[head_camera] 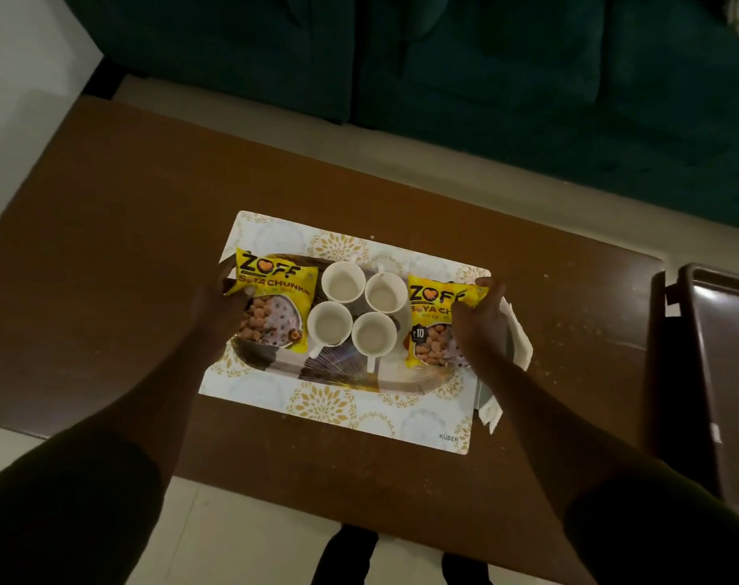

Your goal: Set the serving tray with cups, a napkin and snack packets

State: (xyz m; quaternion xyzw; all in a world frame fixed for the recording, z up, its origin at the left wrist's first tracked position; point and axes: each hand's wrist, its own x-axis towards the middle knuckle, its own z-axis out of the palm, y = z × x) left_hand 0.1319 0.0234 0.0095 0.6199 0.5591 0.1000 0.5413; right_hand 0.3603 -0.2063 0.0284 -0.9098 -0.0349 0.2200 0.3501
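Tray (338, 375): your arms reach in; left hand (216, 306) grips the left-end packet (275, 301), right hand (477, 327) grips the right-end packet (433, 327), four cups (357, 312) between.

Single head view, steeply downward from above onto the table (106, 247).

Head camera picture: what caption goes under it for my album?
Left hand and right hand place yellow snack packets beside four white ceramic cups on the patterned oval tray.

Bare forearms, short dark sleeves (85, 513), dark footwear (346, 555)
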